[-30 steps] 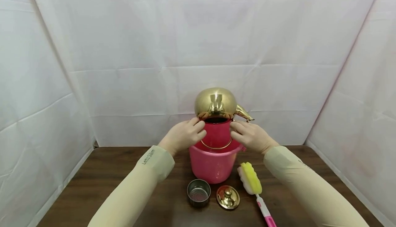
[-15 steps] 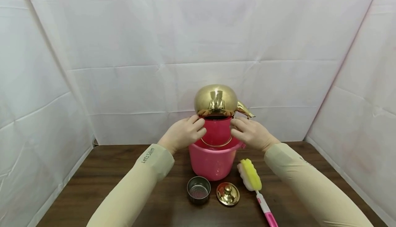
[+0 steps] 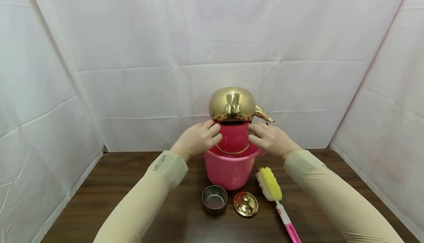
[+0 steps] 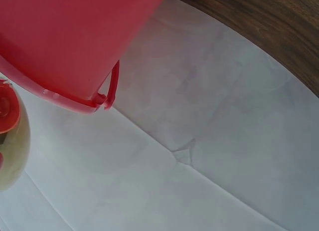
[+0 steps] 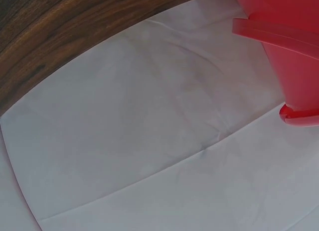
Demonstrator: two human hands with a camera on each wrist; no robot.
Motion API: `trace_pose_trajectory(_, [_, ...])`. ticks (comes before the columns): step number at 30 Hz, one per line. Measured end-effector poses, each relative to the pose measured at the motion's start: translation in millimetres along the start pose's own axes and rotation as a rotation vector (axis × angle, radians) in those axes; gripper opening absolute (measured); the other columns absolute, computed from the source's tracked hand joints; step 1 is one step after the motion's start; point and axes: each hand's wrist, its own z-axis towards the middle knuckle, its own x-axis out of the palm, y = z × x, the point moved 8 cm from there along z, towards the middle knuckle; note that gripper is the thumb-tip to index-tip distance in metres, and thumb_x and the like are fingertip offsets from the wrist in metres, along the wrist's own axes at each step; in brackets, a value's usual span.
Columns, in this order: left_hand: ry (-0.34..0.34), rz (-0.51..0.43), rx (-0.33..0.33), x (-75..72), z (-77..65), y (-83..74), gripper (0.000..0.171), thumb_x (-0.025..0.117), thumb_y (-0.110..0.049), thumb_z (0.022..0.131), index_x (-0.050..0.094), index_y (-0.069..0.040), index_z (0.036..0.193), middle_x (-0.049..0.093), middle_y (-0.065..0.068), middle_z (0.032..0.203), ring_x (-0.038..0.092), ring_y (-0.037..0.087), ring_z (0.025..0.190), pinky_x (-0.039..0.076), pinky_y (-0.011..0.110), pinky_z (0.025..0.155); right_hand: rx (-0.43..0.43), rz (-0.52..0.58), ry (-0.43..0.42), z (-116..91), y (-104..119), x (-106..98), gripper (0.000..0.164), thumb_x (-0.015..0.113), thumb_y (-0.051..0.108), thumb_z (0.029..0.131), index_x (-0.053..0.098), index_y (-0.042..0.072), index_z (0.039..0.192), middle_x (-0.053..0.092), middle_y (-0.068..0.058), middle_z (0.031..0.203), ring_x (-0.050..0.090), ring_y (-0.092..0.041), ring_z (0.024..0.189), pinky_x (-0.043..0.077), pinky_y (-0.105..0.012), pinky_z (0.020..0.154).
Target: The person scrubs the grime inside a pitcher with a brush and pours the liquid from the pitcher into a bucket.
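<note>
In the head view, both hands hold a shiny gold kettle (image 3: pixel 232 104) tipped over a pink bucket (image 3: pixel 230 173). My left hand (image 3: pixel 201 137) grips its left side with curled fingers, and my right hand (image 3: pixel 269 139) grips its right side. The spout (image 3: pixel 264 115) points down to the right. Between the hands a dark opening (image 3: pixel 233 122) faces me, and a thin gold wire handle (image 3: pixel 233 153) loops down toward the bucket. Fingertips are partly hidden. Both wrist views show the bucket (image 4: pixel 60 41) from the side, without either hand.
On the brown wooden table (image 3: pixel 132 184), nearer than the bucket, are a perforated metal strainer cup (image 3: pixel 214 199) and a gold lid (image 3: pixel 246 204). A yellow-and-white sponge brush (image 3: pixel 269 185) lies to their right. White cloth (image 3: pixel 149 44) encloses the back and sides.
</note>
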Motion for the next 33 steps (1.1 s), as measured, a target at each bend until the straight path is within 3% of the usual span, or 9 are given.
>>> trace_pose_trajectory(11, [-0.04, -0.002, -0.034, -3.0, -1.5, -1.5, 0.032, 0.037, 0.007, 0.092, 0.057, -0.011, 0.075, 0.06, 0.005, 0.088, 0.062, 0.023, 0.081, 0.053, 0.024, 0.058, 0.003, 0.014, -0.015, -4.1, 1.3, 1.2, 0.02, 0.044, -0.01, 0.087, 0.054, 0.004, 0.076, 0.06, -0.015, 0.094, 0.056, -0.026, 0.076, 0.052, -0.032, 0.055])
trace_pose_trajectory(18, [-0.058, -0.013, -0.03, -4.7, -0.5, -0.4, 0.027, 0.043, 0.008, 0.091, 0.055, -0.01, 0.074, 0.06, 0.006, 0.088, 0.066, 0.023, 0.082, 0.057, 0.027, 0.071, -0.003, -0.014, -0.025, -3.0, 0.4, -1.8, 0.023, 0.04, -0.014, 0.084, 0.052, 0.004, 0.074, 0.06, -0.014, 0.09, 0.056, -0.026, 0.076, 0.053, -0.032, 0.055])
trace_pose_trajectory(27, [-0.068, -0.037, -0.045, -1.6, 2.1, -0.8, 0.023, 0.048, 0.007, 0.092, 0.054, -0.009, 0.075, 0.06, 0.006, 0.086, 0.066, 0.019, 0.078, 0.056, 0.025, 0.07, -0.023, -0.027, -0.04, -4.6, -0.6, -5.0, 0.016, 0.049, -0.007, 0.085, 0.054, 0.004, 0.076, 0.061, -0.015, 0.09, 0.056, -0.026, 0.073, 0.052, -0.032, 0.054])
trace_pose_trajectory(33, [-0.052, -0.058, -0.046, -2.4, 1.0, -3.8, 0.019, 0.055, 0.005, 0.09, 0.056, -0.008, 0.076, 0.061, 0.006, 0.085, 0.067, 0.019, 0.079, 0.057, 0.026, 0.074, -0.03, -0.043, -0.036, -8.3, 3.8, -3.4, 0.018, 0.048, -0.007, 0.088, 0.055, 0.005, 0.077, 0.061, -0.014, 0.09, 0.055, -0.025, 0.071, 0.051, -0.031, 0.051])
